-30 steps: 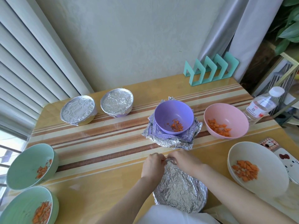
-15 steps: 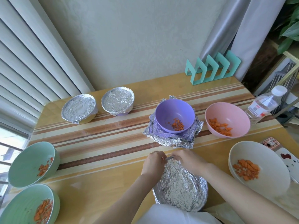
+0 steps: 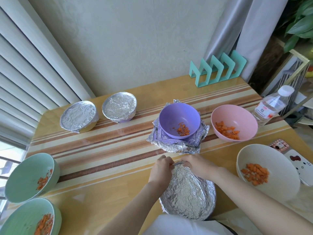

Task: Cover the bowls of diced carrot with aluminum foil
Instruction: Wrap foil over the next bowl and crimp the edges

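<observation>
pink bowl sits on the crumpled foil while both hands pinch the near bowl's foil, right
No: the head view shows the purple bowl on the crumpled foil; the pink bowl stands on the table. The left hand and right hand pinch the near bowl's foil.

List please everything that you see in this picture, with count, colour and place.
covered bowls: 2, silver foil, far left
near bowl: 1, foil-covered, near edge
purple bowl: 1, centre, on foil sheets
foil sheets: silver, count unclear, centre
pink bowl: 1, right of purple bowl
cream bowl: 1, near right
green bowls: 2, near left
carrot: orange dice, in all five open bowls
rack: 1, teal, far right
bottle: 1, clear, white cap, right edge
table: 1, wood, striped
left hand: grips near bowl's far rim
right hand: same rim
</observation>
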A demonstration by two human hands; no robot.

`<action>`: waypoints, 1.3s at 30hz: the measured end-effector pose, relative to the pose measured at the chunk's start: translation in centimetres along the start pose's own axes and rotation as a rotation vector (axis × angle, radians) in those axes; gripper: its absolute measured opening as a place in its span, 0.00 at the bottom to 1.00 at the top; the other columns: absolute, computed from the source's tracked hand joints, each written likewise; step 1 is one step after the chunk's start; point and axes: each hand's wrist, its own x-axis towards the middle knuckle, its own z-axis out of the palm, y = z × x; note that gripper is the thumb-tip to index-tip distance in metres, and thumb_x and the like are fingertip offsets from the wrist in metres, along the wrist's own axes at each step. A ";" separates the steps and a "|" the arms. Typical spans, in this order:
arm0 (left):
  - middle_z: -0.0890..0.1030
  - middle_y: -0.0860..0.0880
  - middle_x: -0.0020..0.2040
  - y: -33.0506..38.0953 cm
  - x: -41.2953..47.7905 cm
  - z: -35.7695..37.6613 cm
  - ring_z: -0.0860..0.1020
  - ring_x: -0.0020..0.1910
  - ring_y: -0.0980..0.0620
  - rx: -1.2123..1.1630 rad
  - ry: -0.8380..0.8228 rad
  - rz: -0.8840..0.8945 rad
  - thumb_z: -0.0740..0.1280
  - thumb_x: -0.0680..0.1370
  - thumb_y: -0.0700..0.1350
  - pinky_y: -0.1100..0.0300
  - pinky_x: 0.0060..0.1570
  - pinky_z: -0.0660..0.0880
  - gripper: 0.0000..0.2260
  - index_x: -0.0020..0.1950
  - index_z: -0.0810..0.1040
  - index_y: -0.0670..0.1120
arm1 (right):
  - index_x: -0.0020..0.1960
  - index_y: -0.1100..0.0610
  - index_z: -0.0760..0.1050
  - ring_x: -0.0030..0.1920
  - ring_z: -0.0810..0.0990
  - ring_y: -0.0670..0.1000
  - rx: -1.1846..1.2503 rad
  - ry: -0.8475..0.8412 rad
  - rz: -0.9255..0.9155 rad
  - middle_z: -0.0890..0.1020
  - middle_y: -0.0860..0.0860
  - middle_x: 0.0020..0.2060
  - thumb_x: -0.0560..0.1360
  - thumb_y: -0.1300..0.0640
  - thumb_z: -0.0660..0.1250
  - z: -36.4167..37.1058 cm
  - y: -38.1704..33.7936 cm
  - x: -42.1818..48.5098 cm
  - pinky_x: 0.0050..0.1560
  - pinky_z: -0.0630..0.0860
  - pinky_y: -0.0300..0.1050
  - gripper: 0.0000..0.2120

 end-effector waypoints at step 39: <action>0.76 0.47 0.47 -0.6 -0.2 -0.8 0.77 0.47 0.46 -0.081 0.038 0.012 0.65 0.77 0.37 0.59 0.45 0.70 0.07 0.51 0.81 0.43 | 0.63 0.60 0.70 0.43 0.77 0.55 -0.129 0.009 -0.055 0.78 0.54 0.48 0.75 0.73 0.53 -0.1 -1.0 -0.7 0.36 0.71 0.44 0.20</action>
